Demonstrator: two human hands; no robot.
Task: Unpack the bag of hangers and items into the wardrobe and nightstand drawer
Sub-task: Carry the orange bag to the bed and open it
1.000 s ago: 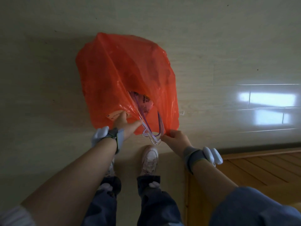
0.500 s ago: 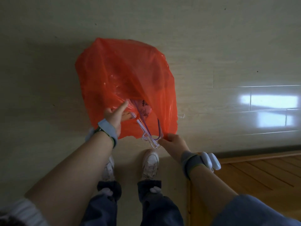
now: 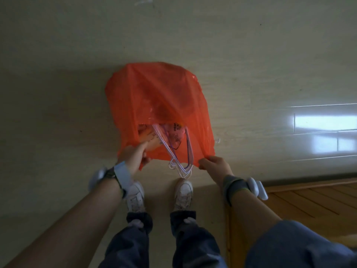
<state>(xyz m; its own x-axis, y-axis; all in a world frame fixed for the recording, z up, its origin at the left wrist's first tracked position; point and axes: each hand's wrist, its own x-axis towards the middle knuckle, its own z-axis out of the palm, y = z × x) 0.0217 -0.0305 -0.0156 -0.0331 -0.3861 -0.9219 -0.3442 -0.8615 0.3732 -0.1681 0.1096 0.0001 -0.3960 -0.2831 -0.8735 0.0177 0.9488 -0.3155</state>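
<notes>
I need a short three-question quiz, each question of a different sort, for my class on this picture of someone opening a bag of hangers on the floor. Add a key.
1. True or false: the hangers lie wholly outside the orange bag.
2. What does the right hand pinch? A) a hanger's hook B) the edge of the bag's mouth C) a drawer handle
3. Missing word: the hangers' hooks stick out of the bag's mouth ___ the person's shoes.

Key: 1 false, since only their hook ends stick out; 2 B; 3 toward.
</notes>
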